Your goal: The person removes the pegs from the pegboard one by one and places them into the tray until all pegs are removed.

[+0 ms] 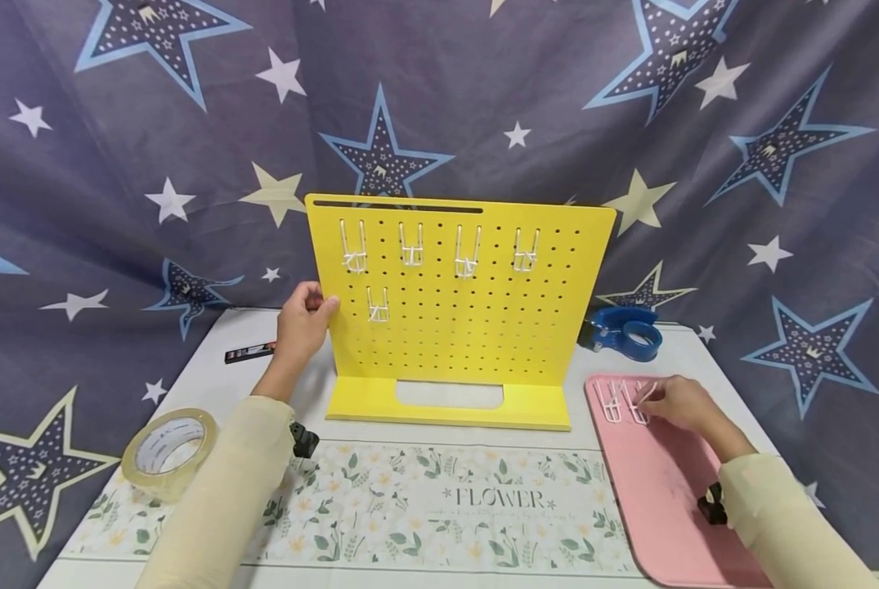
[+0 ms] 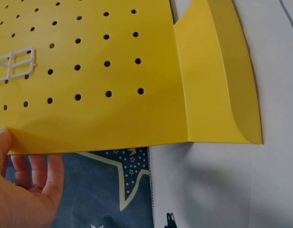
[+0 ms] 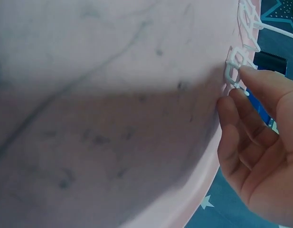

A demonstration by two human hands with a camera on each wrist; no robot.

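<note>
A yellow pegboard (image 1: 424,327) stands upright on the table, with several white wire hooks hung in its upper rows and one hook (image 1: 378,305) lower at the left. My left hand (image 1: 302,323) grips the board's left edge, thumb on the front face and fingers behind, as the left wrist view also shows. Over the far end of a pink tray (image 1: 660,483), my right hand (image 1: 685,406) pinches a white wire hook (image 3: 235,64) between thumb and fingers. Another white hook (image 1: 611,404) lies just left of it on the tray.
A blue tape dispenser (image 1: 623,334) sits behind the tray. At the left are a roll of clear tape (image 1: 167,454) and a small black box-like item (image 1: 249,352). A flower-print runner (image 1: 439,507) lies in front of the board, and a star-patterned curtain (image 1: 468,98) hangs behind.
</note>
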